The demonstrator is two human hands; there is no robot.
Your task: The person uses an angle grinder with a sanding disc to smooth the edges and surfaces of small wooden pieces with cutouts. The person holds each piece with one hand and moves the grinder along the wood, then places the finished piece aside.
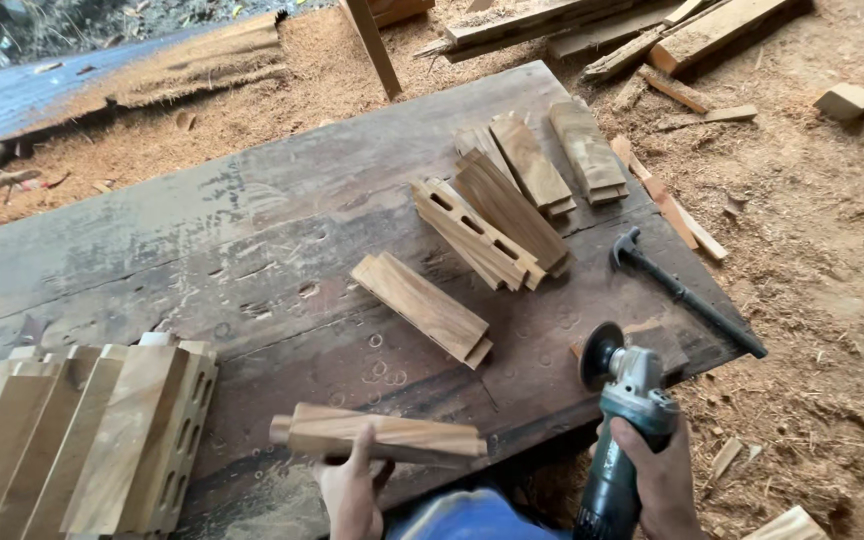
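My left hand (pixel 352 490) grips a short wooden piece (pixel 382 436) with a rounded tenon at its left end, held level at the near edge of the worn wooden table (pixel 202 240). In my right hand (pixel 662 480) is a grey-green angle grinder (pixel 627 420), its dark disc (pixel 600 355) facing left over the table's right corner. The disc is apart from the held piece. A loose flat wooden block (pixel 422 308) lies on the table just beyond my left hand.
A stack of slotted wooden pieces (pixel 92 430) fills the near left. More cut pieces (pixel 512 200) lie at the table's far right. A black hammer (pixel 687 293) rests at the right edge. Sawdust ground with scrap planks (pixel 692 40) surrounds the table.
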